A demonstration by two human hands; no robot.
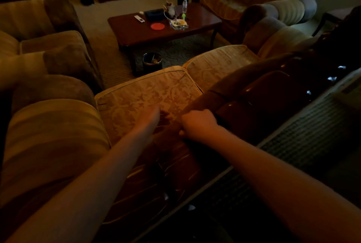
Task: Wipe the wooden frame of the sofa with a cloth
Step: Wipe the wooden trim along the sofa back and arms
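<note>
Barely started: right hand (pixel 198 123) fisted on sofa back, cloth not visible; left hand (pixel 151 115) blurred, can't tell. Wooden frame (pixel 273 90) mostly left.

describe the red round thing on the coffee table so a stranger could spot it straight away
Find the dark wooden coffee table in the middle of the room. On its near half lies a flat red disc, left of the glass ashtray; nothing else there is red.

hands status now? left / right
Left hand: blurred, reaching over the cushion; open or shut cannot be told.
Right hand: fingers curled, at the sofa back; too dark to see a cloth in it.
</note>
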